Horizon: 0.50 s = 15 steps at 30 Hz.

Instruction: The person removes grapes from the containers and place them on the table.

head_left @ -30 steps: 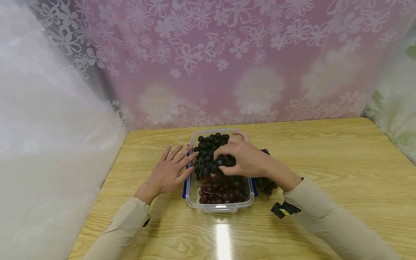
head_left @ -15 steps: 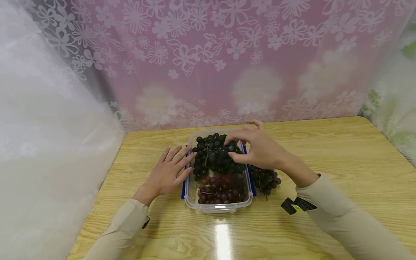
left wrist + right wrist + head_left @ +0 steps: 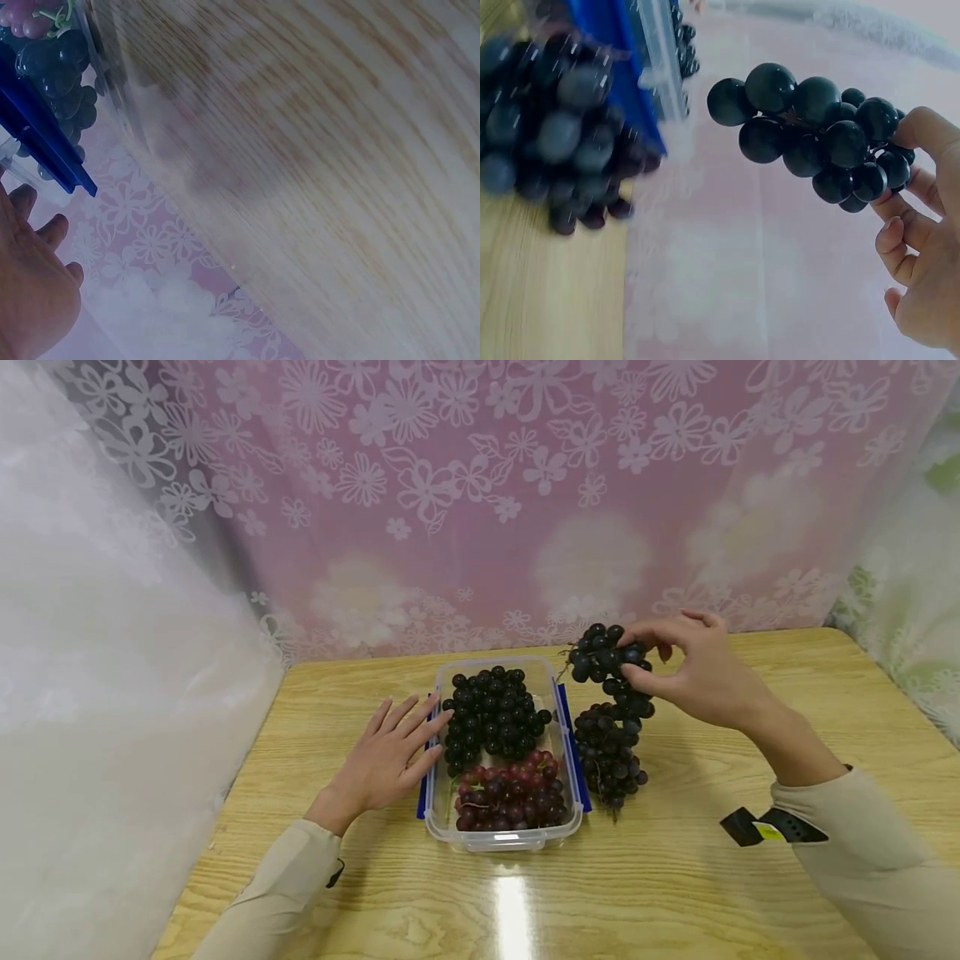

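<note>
My right hand (image 3: 701, 672) pinches a bunch of black grapes (image 3: 596, 656) between thumb and fingers, raised to the right of a clear plastic container (image 3: 504, 839). In the right wrist view the held grapes (image 3: 817, 131) hang apart from the container. Another dark bunch (image 3: 606, 764) lies on the table against the container's right side. My left hand (image 3: 390, 760) lies spread, its straight fingertips touching the container's left rim. Black grapes (image 3: 491, 714) fill the container's far part, and dark red grapes (image 3: 510, 802) its near part. Only part of the left hand (image 3: 34, 277) shows in the left wrist view.
Blue side clasps (image 3: 574, 760) flank the container and hang outward. The wooden table (image 3: 787, 735) spreads to either side and in front. A pink flowered curtain (image 3: 480, 527) stands behind the table's back edge, with whitish fabric (image 3: 112, 693) at the left.
My right hand has lifted a bunch of black grapes out of the container and carried it right, over the bunch on the table. The left hand has stayed at the container's left rim.
</note>
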Motion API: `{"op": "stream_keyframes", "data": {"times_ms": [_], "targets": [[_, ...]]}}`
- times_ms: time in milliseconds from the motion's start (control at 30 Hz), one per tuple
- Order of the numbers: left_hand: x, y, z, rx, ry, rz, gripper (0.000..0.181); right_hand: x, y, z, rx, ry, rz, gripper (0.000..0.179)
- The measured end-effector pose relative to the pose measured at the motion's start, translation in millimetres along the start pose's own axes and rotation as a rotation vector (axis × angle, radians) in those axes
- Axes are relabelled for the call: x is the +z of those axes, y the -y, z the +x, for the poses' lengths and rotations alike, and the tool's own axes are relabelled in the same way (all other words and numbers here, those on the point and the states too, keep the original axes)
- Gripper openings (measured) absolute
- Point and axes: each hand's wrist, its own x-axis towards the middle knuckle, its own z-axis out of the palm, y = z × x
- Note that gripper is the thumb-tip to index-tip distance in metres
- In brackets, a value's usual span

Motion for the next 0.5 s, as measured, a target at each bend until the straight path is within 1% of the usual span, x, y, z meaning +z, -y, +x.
{"op": "stream_keyframes", "data": {"times_ms": [100,233,367,500], "targets": [[-0.3,0.0,0.0,-0.003,0.001,-0.002,0.055,-7.3,-11.3,-10.2,0.058,-0.005,-0.029,0.021],[-0.2,0.3,0.7,-0.002,-0.003,-0.001,0.055,-11.1,-25.7,-24.6,0.125,0.002,-0.068,0.02],[-0.3,0.2,1.0,-0.001,-0.003,0.003,0.055,-10.4,-38.3,-38.6,0.19,0.013,-0.102,0.021],[0.3,0.8,0.8,-0.002,0.004,0.004,0.055,-5.3,-48.3,-50.2,0.251,0.026,-0.124,0.021]]}}
